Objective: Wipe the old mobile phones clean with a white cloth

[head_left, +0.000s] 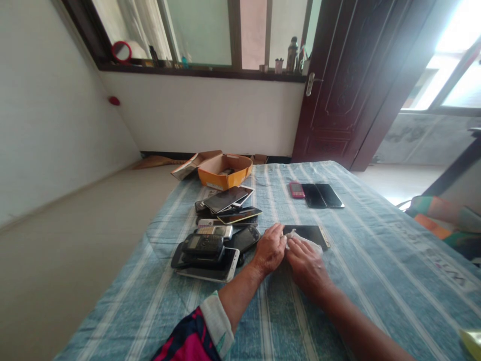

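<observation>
A dark-screened smartphone (312, 233) with a gold-toned end lies flat on the striped blue tablecloth (361, 291). My left hand (268, 250) is closed at its left end, fingers bent over the edge. In my right hand (306, 264) is a crumpled white tissue (314, 245), pressed against the screen under the fingertips. My hands almost touch each other, and they hide the phone's left part. Just left of my left hand is a heap of old phones, with a black keypad phone (203, 245) on top of a white-edged smartphone (230, 265).
An open orange cardboard box (225, 180) stands at the table's far left, its lid folded back. Farther right lie a pink phone (296, 190) and two dark smartphones side by side, one a black smartphone (329, 195). A dark red door (338, 90) is beyond the table.
</observation>
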A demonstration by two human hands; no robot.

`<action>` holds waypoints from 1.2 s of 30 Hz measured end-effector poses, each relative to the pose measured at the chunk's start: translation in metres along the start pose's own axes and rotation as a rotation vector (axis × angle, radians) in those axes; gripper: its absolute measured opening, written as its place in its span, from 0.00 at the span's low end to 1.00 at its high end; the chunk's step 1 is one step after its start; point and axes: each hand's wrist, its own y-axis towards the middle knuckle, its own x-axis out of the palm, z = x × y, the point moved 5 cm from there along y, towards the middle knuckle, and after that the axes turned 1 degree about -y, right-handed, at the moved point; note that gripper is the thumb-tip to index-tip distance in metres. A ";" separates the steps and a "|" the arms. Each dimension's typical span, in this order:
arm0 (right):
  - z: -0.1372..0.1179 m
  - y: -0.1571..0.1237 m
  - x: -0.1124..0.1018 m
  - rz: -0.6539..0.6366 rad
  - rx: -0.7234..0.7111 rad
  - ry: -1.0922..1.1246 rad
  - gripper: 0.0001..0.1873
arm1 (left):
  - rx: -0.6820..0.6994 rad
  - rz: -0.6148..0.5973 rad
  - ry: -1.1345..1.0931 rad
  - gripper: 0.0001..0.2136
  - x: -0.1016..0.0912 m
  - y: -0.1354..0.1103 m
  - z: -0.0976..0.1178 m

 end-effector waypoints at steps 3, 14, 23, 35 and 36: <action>0.002 -0.001 -0.002 0.010 -0.004 0.012 0.15 | -0.004 0.001 0.017 0.16 0.001 0.003 0.000; 0.018 -0.009 -0.021 -0.069 0.103 0.040 0.17 | -0.031 -0.006 0.061 0.16 -0.002 0.001 0.006; 0.015 -0.014 -0.015 -0.022 0.100 0.030 0.16 | -0.019 0.012 0.045 0.16 -0.002 0.000 0.006; -0.005 0.002 -0.009 0.036 0.037 0.135 0.15 | -0.048 0.051 -0.002 0.15 -0.005 -0.002 0.004; -0.004 0.005 -0.007 0.028 0.043 0.137 0.14 | -0.054 0.053 -0.010 0.16 -0.006 -0.001 0.004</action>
